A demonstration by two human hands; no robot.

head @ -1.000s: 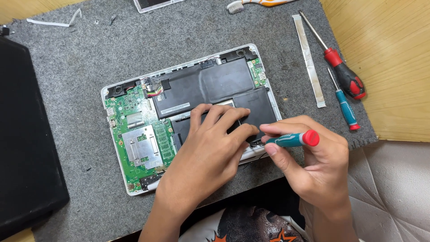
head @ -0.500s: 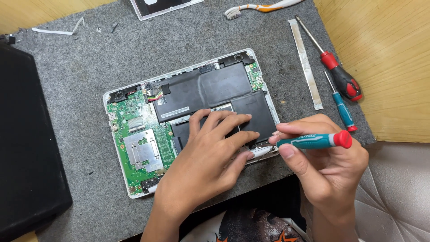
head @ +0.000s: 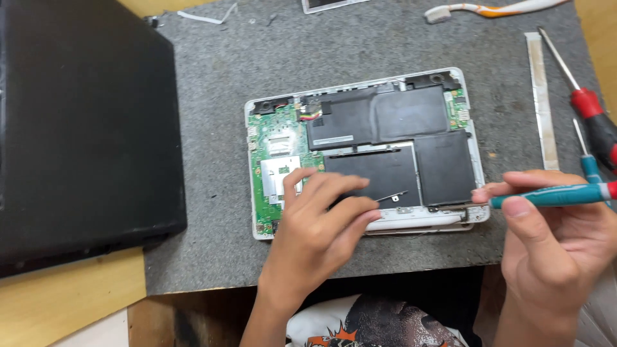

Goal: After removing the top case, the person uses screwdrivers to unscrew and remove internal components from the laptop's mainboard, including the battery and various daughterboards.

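An opened white laptop base [head: 472, 144] lies on a grey felt mat [head: 212, 212], showing black battery cells and a green circuit board [head: 273, 138]. My left hand [head: 318, 234] rests on its near edge, fingers spread over the board and battery, holding nothing. My right hand [head: 556, 247] grips a teal-handled screwdriver [head: 556, 195] held level; its tip is hidden behind my fingertips beside the base's near right corner.
A large black panel [head: 83, 128] lies at the left, partly on the mat. At the right are a metal strip [head: 541, 96], a red-handled screwdriver [head: 588, 106] and another teal screwdriver [head: 586, 160]. A toothbrush [head: 495, 9] lies at the far edge. Wooden tabletop [head: 64, 308] surrounds the mat.
The view has shifted left, so the base now sits further right. My left hand slid to the base's near-left part, uncovering the battery. My right hand drew the screwdriver right.
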